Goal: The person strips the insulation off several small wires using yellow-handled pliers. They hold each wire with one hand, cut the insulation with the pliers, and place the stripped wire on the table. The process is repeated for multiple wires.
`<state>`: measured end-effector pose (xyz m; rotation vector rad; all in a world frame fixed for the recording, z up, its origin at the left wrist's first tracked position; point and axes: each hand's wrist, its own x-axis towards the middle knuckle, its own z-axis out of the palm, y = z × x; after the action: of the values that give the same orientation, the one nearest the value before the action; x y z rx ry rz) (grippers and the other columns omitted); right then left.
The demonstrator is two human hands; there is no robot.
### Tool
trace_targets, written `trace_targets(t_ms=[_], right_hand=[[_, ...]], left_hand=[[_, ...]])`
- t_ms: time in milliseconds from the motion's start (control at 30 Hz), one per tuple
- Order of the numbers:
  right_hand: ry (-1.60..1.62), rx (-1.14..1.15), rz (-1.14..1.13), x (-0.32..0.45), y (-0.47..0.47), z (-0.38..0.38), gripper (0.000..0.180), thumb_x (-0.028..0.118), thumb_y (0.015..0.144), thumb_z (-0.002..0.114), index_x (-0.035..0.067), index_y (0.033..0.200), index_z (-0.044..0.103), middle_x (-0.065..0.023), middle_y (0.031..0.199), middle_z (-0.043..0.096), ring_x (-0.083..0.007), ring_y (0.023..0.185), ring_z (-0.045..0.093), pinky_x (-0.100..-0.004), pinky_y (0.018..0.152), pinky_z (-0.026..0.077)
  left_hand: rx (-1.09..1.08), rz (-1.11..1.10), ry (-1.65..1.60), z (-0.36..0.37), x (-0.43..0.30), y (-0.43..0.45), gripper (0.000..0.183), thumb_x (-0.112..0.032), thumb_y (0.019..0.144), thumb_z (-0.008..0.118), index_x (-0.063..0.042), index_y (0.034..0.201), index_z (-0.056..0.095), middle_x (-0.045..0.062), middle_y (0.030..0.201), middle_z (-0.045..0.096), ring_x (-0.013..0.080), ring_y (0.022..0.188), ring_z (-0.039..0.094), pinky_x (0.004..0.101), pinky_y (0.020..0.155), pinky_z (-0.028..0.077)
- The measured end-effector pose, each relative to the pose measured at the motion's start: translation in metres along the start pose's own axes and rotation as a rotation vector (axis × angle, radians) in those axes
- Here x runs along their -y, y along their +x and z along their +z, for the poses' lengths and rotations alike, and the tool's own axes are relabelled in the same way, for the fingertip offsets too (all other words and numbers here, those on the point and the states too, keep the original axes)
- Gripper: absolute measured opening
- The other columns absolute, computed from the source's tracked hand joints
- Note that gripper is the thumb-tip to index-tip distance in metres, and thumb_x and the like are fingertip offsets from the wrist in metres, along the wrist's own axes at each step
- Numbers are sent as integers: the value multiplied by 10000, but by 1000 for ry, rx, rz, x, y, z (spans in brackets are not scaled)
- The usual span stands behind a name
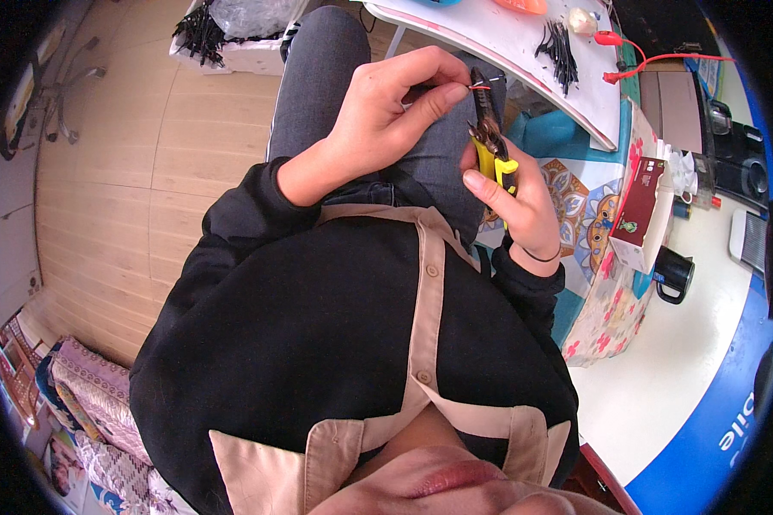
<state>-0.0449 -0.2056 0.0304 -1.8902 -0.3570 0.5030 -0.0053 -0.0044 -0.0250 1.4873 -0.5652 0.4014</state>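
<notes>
Between the thumb and forefinger of my left hand [399, 106] is the end of a thin wire [480, 87], which shows red and whitish strands. My right hand [518, 199] grips a wire stripper [487, 145] by its yellow handles, its dark jaws pointing away from me. The wire lies at those jaws, near their tip; whether they are closed on it is too small to tell. Both hands are above my lap, over the jeans [435, 158]. The rest of the wire is hidden by my left hand.
A white worktable [464, 32] ahead holds a bundle of black cable pieces [559, 56], an orange dish [522, 5] and a red lead [644, 64]. Beyond my left knee stands a white box [251, 58] with black cables. At right are a brown carton [641, 209] and a black mug [675, 273].
</notes>
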Motion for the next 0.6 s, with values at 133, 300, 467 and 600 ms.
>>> trace_targets(t_ms=[133,300,467,600], right_hand=[[-83,2,2,-2,0,-4,240,238,885,652,20,902,557,-14,739,532,-101,690,485,-260,645,396],[294,148,147,-12,0,-3,219,222,883,650,21,907,565,-4,702,516,-88,654,474,-256,603,388],[773,251,162,-23,3,7,239,182,851,659,-5,956,554,-21,721,501,-95,651,462,-250,598,378],[922,283,157,-28,5,10,267,184,844,665,-10,985,548,-29,750,495,-100,668,459,-251,613,378]], left_hand=[[71,-45,6,-3,-1,-2,100,-68,937,619,5,1005,617,32,805,617,73,701,550,214,624,454],[148,-208,-464,-9,4,-3,127,-70,952,602,16,1044,616,8,841,609,53,719,502,197,645,411],[135,-238,-727,-6,13,-2,137,-74,957,586,5,1065,617,28,906,628,65,713,467,204,635,386],[122,-242,-884,-1,19,-2,133,-70,958,581,-6,1070,611,38,941,638,73,717,462,209,643,388]])
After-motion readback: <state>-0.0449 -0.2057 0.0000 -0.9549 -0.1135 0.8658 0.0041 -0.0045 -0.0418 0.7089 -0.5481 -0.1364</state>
